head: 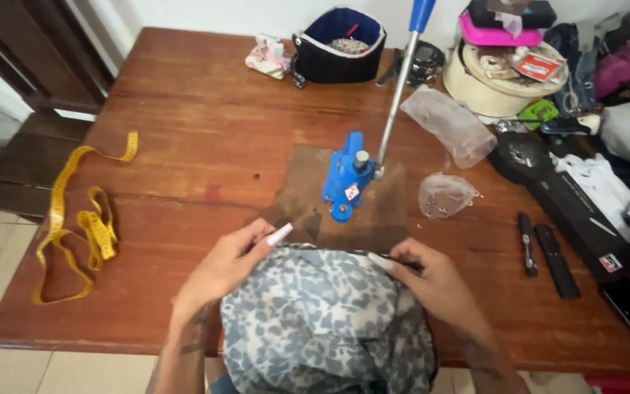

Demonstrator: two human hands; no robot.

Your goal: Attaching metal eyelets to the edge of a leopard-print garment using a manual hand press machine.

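Two hands hold one piece of spotted cloth (pixel 326 321) at the near edge of the wooden table (pixel 184 146). The cloth is grey-blue with dark patches; it lies bunched at the near middle of the scene and hangs over the table edge toward the person. Its far edge, stretched between the hands, runs left to right, and this is its long axis as far as I can see.

The left hand (pixel 224 266) pinches the far left corner of the cloth between thumb and fingers. The right hand (pixel 432 281) is clenched on the far right corner, and a thin dark thing is under its fingers; I cannot tell what it is.

Just beyond the cloth stands a blue hand press (pixel 348 179) with a long lever (pixel 399 80) that points up and far. To the right of it lie two clear plastic bags (pixel 446 193), the nearer one with small metal parts. A yellow measuring tape (pixel 82 219) lies curled at the left side, well apart from the hands. A dark pouch (pixel 340 44) stands at the far edge.
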